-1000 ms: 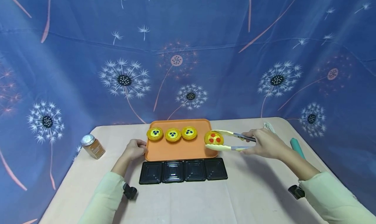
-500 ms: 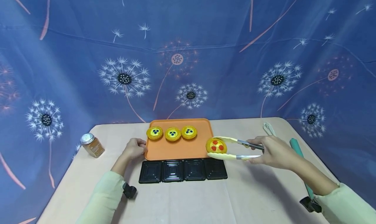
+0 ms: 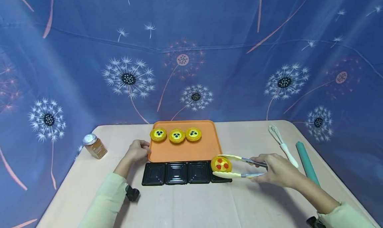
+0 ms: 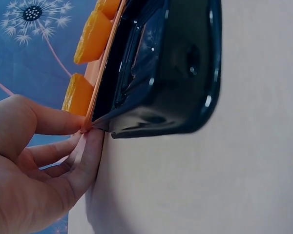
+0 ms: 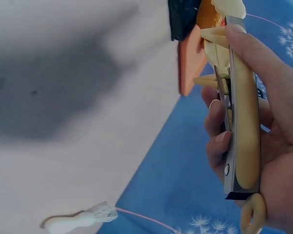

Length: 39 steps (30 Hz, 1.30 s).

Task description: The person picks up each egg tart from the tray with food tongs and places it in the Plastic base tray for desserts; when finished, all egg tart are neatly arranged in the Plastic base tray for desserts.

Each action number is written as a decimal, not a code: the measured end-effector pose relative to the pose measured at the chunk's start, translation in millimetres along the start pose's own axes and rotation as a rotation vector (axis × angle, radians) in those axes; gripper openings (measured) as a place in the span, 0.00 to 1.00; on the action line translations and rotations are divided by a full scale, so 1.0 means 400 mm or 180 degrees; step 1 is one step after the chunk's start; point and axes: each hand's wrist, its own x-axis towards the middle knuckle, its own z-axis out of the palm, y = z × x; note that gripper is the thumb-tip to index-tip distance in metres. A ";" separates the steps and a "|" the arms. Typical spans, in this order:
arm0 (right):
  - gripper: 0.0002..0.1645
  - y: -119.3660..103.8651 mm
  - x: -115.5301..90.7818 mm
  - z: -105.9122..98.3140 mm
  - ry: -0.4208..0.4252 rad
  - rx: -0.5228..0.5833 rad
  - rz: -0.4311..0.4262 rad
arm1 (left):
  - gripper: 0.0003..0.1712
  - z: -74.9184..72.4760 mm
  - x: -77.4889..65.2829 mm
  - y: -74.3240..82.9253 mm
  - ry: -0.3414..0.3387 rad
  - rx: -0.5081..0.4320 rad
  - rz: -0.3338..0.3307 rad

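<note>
My right hand (image 3: 279, 171) grips a pair of tongs (image 5: 246, 122) with cream tips and metal arms. Between the tips is a tart (image 3: 221, 164) with red pieces on top, over the rightmost compartment of the black four-part tray (image 3: 176, 174). At the left edge of the orange tray (image 3: 182, 151), my left hand (image 3: 137, 151) pinches the rim between thumb and fingers, as the left wrist view shows. Three tarts with dark blue dots, such as the middle tart (image 3: 177, 136), sit along the back of the orange tray.
A spice jar (image 3: 95, 146) with a silver lid stands at the left of the table. To the right lie a white whisk (image 3: 284, 146) and a teal roll-shaped stick (image 3: 308, 163). A blue dandelion-print cloth (image 3: 191, 55) hangs behind the table.
My right hand has brought the tongs and the red-topped tart from the orange tray's right edge toward me, over the black tray. The left hand stays at the orange rim.
</note>
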 end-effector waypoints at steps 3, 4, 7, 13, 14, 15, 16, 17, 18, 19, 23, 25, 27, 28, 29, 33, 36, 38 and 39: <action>0.43 0.003 -0.006 0.018 0.0002 0.0027 0.0043 | 0.17 -0.001 0.001 0.002 0.0014 0.0042 -0.0003; 0.43 0.004 -0.007 0.022 0.0018 0.0012 0.0051 | 0.17 -0.001 0.001 0.002 0.0015 0.0051 0.0001; 0.42 0.005 -0.007 0.030 0.0035 -0.0016 0.0067 | 0.17 -0.001 0.002 0.001 0.0032 0.0062 0.0008; 0.41 0.007 -0.006 0.039 0.0017 -0.0075 0.0069 | 0.18 0.004 0.002 -0.003 0.0043 0.0021 0.0000; 0.42 0.007 -0.005 0.039 0.0022 -0.0091 0.0067 | 0.18 0.005 0.002 -0.003 0.0046 0.0015 -0.0003; 0.42 0.007 -0.005 0.040 0.0030 -0.0089 0.0063 | 0.18 0.005 0.001 -0.003 0.0048 0.0017 -0.0009; 0.43 0.007 -0.004 0.040 0.0043 -0.0077 0.0061 | 0.18 0.005 0.001 -0.002 0.0051 0.0021 -0.0016; 0.44 0.007 -0.004 0.039 0.0056 -0.0073 0.0072 | 0.17 0.005 0.001 -0.002 0.0050 0.0025 -0.0024; 0.46 0.007 -0.004 0.038 0.0065 -0.0058 0.0083 | 0.17 0.005 0.001 -0.001 0.0046 0.0024 -0.0042; 0.48 0.006 -0.003 0.035 0.0079 -0.0035 0.0108 | 0.17 0.005 0.001 0.000 0.0043 0.0024 -0.0055; 0.54 0.002 0.000 0.023 0.0163 0.0047 0.0189 | 0.18 0.006 0.001 0.001 0.0009 -0.0004 -0.0079; 0.56 0.000 0.002 0.017 0.0209 0.0025 0.0216 | 0.18 0.006 0.001 0.001 0.0017 -0.0010 -0.0073; 0.57 -0.003 0.004 0.013 0.0221 -0.0005 0.0242 | 0.18 0.006 0.002 -0.001 0.0028 -0.0004 -0.0053; 0.57 -0.005 0.007 0.011 0.0230 -0.0017 0.0247 | 0.18 0.004 0.002 -0.002 0.0037 -0.0001 -0.0049; 0.58 -0.006 0.009 0.009 0.0239 -0.0031 0.0260 | 0.18 0.003 0.002 -0.003 0.0047 -0.0002 -0.0050; 0.58 -0.008 0.022 0.000 0.0244 0.0017 0.0257 | 0.18 0.000 0.003 -0.003 0.0066 -0.0008 -0.0041; 0.59 -0.007 0.034 -0.012 0.0243 0.0074 0.0233 | 0.18 0.002 0.003 -0.003 0.0087 -0.0004 -0.0046; 0.59 -0.006 0.045 -0.021 0.0261 0.0113 0.0217 | 0.17 0.007 0.004 -0.003 0.0079 -0.0013 -0.0036; 0.59 -0.006 0.051 -0.026 0.0276 0.0114 0.0204 | 0.17 0.010 0.004 -0.004 0.0085 -0.0016 -0.0033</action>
